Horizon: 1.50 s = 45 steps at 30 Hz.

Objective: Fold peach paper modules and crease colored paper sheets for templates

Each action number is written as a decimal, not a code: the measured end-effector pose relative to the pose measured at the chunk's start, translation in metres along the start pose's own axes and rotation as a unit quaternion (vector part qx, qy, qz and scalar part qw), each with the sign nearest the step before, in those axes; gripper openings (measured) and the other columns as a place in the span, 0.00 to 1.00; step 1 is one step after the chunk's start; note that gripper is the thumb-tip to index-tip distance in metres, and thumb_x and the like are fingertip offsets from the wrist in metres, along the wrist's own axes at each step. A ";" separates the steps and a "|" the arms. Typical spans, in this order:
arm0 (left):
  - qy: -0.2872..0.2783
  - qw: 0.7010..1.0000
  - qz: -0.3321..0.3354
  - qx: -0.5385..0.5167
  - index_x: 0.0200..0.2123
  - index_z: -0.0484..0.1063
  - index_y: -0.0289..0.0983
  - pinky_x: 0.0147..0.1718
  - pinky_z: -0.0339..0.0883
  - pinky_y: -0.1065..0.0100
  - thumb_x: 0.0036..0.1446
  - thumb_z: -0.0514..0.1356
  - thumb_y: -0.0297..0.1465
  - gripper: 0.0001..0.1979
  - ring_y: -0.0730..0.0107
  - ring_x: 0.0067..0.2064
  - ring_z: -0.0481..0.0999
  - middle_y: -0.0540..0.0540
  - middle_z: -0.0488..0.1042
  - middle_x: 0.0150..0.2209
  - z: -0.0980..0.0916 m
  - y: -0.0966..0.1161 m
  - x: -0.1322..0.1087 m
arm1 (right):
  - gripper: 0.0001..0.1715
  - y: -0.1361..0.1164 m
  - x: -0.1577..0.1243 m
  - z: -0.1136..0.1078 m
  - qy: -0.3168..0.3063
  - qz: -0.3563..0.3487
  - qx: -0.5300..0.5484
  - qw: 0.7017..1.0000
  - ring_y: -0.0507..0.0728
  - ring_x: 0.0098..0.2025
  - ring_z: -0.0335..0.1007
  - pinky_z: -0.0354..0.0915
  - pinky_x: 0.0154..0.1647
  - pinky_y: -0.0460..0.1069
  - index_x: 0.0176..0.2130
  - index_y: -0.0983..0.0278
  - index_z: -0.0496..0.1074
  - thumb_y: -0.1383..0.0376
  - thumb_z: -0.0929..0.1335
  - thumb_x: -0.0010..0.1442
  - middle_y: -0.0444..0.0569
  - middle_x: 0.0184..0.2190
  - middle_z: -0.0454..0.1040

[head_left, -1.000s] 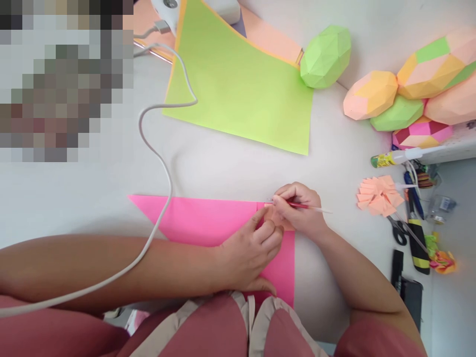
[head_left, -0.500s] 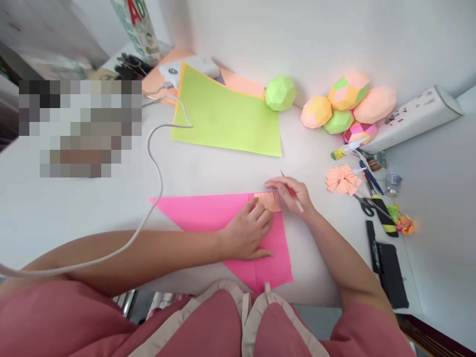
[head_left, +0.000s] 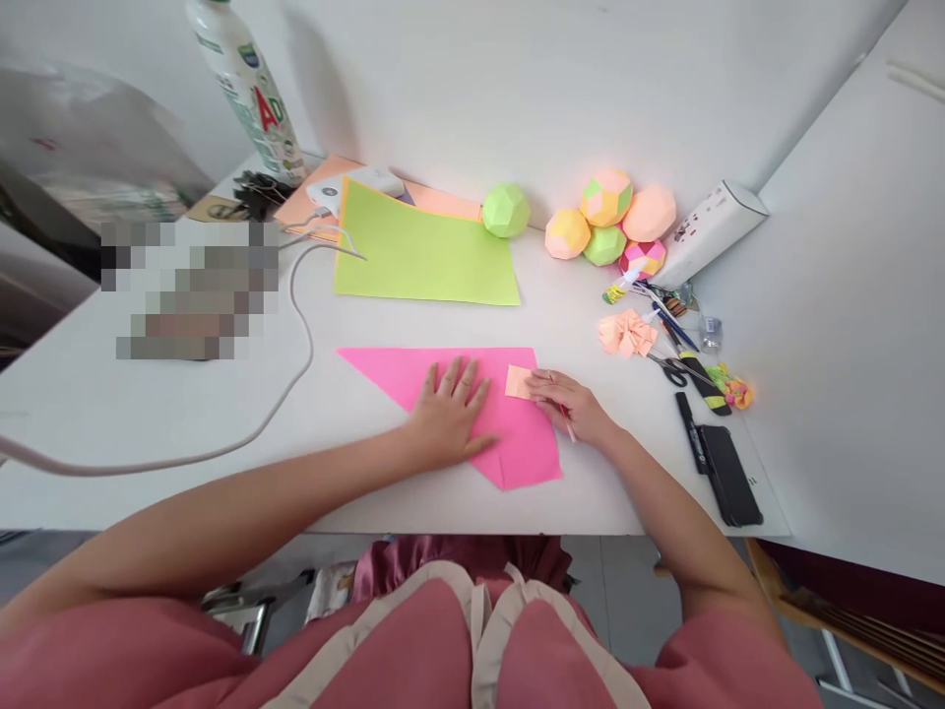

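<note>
A sheet of bright pink paper [head_left: 530, 448], with a slanted left edge, lies on the white table. My left hand [head_left: 449, 421] rests flat on it, fingers spread and holding nothing. Near the sheet's upper right lies a small peach paper piece [head_left: 516, 381]. The fingers of my right hand [head_left: 577, 408] touch its right side and cover part of it. A thin red pencil [head_left: 567, 421] is held in that same hand, slanting across the fingers with its pale end toward me.
Behind lies a lime green sheet [head_left: 420, 266], crossed at its left by a white cable [head_left: 310, 335]. Faceted paper balls [head_left: 567, 234] stand along the wall. To the right are peach paper strips [head_left: 627, 333], scissors [head_left: 673, 371], a cutter [head_left: 709, 389], a black marker [head_left: 690, 433] and a phone [head_left: 729, 475].
My left hand has moved left off the peach piece and spread flat. The peach piece has shifted down from the pink sheet's top edge, under my right fingers. The camera view has also shifted.
</note>
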<state>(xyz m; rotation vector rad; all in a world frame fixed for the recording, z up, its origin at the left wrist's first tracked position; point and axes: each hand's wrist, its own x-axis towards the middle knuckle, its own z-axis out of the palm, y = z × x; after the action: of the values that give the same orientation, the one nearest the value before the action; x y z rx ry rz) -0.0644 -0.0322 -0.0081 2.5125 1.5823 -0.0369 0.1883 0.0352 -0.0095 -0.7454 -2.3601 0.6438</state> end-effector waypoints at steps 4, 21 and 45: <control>-0.001 1.000 0.010 0.003 0.68 0.46 0.29 0.64 0.33 0.38 0.62 0.46 0.53 0.42 0.37 0.70 0.37 0.28 0.38 0.69 -0.008 -0.023 0.017 | 0.15 -0.007 -0.009 -0.003 -0.010 -0.004 0.004 1.000 0.58 0.56 0.71 0.68 0.58 0.59 0.49 0.61 0.74 0.65 0.66 0.64 0.54 0.46 0.78; 0.045 0.986 0.140 -0.079 0.42 0.74 0.36 0.46 0.66 0.56 0.62 0.48 0.26 0.15 0.59 0.47 0.71 0.39 0.71 0.47 -0.023 -0.013 0.030 | 0.11 -0.010 -0.004 0.000 -0.090 0.052 0.174 0.979 0.57 0.52 0.73 0.73 0.51 0.56 0.42 0.60 0.78 0.61 0.67 0.63 0.52 0.42 0.78; 0.135 0.916 0.304 -0.224 0.33 0.77 0.39 0.53 0.64 0.55 0.66 0.54 0.34 0.14 0.59 0.54 0.68 0.43 0.77 0.48 -0.008 -0.013 0.026 | 0.10 -0.008 -0.010 -0.002 -0.068 -0.001 0.120 0.990 0.60 0.58 0.69 0.70 0.56 0.58 0.44 0.59 0.76 0.67 0.70 0.60 0.49 0.43 0.80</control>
<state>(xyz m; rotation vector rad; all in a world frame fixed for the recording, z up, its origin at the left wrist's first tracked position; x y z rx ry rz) -0.0656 -0.0025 -0.0051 2.5614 0.6836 0.6915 0.1939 0.0233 -0.0069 -0.6072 -2.3485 0.9860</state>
